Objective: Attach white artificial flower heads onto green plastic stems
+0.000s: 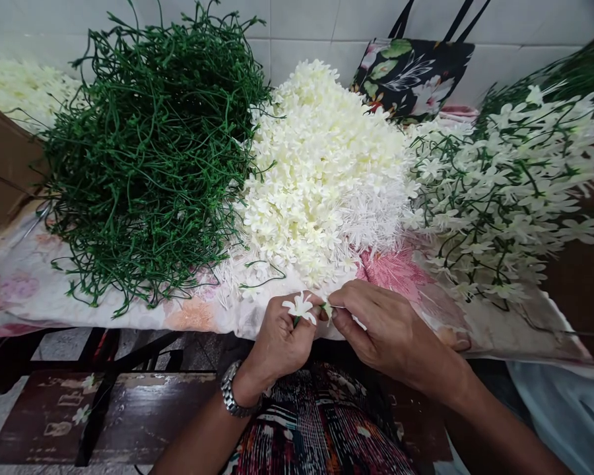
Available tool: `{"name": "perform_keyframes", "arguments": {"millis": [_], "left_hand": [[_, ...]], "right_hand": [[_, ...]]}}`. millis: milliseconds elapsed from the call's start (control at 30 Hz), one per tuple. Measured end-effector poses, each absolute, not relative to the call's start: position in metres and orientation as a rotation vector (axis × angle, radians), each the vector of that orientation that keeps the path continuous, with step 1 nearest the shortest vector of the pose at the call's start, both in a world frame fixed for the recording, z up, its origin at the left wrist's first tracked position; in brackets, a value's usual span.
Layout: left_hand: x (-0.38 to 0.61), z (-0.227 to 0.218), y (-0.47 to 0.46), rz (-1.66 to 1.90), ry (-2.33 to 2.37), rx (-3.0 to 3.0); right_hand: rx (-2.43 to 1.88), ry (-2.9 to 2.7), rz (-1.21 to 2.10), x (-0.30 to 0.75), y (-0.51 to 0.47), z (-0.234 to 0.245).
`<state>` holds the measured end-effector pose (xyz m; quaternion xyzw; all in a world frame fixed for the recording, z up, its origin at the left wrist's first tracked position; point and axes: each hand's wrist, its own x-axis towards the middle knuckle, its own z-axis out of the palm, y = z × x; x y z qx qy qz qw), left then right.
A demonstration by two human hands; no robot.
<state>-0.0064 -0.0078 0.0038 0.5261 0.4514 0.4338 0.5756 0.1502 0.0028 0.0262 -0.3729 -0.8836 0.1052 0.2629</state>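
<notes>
Left hand (286,338) is grasping a white artificial flower (300,308) by its green stem (296,321); right hand (383,323) is pinching a second, partly hidden blossom (327,308) beside it.

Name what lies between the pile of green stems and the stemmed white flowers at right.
The head view shows a heap of pale blossoms and some thin white strands there.

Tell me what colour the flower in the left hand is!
The flower in the left hand is white; the head view shows it best.
</notes>
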Motion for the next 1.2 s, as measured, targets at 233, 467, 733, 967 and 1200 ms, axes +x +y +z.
{"name": "perform_keyframes", "arguments": {"millis": [233,467,733,967,1200], "left_hand": [[-0.0046,0.001,-0.0082,1.078,1.01,1.375],[-0.0012,0.0005,-0.0081,1.129,1.04,1.504],[0.0009,-0.0042,-0.0101,1.102,1.147,1.561],[0.0008,-0.0018,-0.0068,1.021,1.223,1.514],[-0.0021,0.0027,-0.0075,0.937,1.185,1.286]], "right_hand": [[-0.953,-2.404,0.31,0.1534,0.0051,0.0245],[-0.872,-2.403,0.187,0.1517,0.0055,0.0214],[-0.84,-2.447,0.121,0.1501,0.0069,0.0187],[-0.821,-2.502,0.082,0.1523,0.0109,0.0191],[-0.881,-2.481,0.136,0.1558,0.0083,0.0231]]}}
